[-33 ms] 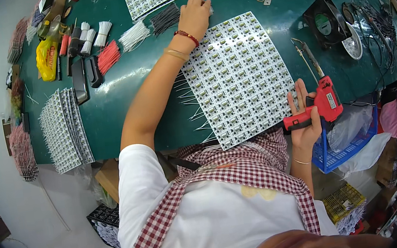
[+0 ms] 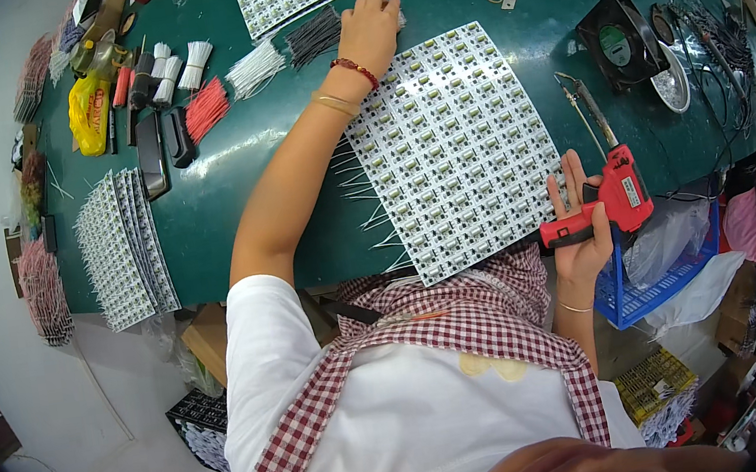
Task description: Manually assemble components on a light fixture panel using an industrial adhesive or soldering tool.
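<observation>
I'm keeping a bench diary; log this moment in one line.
left hand: beside black wires | right hand: holding red soldering gun | circuit board sheet: between them | fan: on green table

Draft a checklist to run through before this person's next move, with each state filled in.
1. Right hand holding the red soldering gun: ok.
2. Gun's tip apart from the white circuit-board sheet: ok.
3. Whole sheet on the green table: not ok, its near corner reaches past the edge.
4. Black wires beside the left hand: ok.
5. Left hand gripping something: cannot tell, fingertips hidden.
6. Tip hot: cannot tell.
</observation>
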`<state>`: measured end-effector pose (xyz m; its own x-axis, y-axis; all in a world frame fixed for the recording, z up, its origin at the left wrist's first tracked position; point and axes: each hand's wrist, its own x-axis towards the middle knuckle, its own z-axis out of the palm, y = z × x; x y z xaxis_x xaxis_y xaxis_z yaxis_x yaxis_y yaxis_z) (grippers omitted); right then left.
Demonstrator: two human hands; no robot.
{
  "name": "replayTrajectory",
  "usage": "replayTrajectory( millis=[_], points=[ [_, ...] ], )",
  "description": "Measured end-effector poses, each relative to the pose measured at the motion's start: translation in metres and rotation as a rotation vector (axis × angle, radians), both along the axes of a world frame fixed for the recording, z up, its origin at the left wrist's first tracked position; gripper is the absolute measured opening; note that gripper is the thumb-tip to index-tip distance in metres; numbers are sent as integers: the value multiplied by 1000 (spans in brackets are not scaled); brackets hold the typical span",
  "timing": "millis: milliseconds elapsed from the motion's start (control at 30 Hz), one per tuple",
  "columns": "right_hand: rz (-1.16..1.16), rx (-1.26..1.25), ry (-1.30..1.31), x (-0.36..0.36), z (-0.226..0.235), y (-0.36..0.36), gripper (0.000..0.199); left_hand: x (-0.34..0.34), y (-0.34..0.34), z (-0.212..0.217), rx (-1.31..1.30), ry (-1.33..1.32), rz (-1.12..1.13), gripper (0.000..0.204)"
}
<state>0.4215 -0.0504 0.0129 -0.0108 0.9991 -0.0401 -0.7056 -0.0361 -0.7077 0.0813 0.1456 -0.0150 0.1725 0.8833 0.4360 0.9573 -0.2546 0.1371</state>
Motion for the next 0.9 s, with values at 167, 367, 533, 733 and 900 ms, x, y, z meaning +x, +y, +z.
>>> replayTrajectory(
  millis=[167, 367, 533, 733, 900],
  points=[
    [-8, 13, -14, 2, 0, -3, 33, 3, -7, 11, -19, 33, 84, 34],
    [-8, 10, -18, 1, 1, -3, 32, 1, 5, 5, 11, 49, 130, 32],
    [-16, 12, -22, -1, 1, -4, 31, 1, 7, 7, 70, 47, 147, 25],
    [-14, 13, -34, 0, 3, -6, 32, 4, 4, 7, 94, 82, 144, 15],
    [-19, 11, -25, 0, 4, -6, 31, 4, 5, 6, 111, 147, 110, 8]
  ],
)
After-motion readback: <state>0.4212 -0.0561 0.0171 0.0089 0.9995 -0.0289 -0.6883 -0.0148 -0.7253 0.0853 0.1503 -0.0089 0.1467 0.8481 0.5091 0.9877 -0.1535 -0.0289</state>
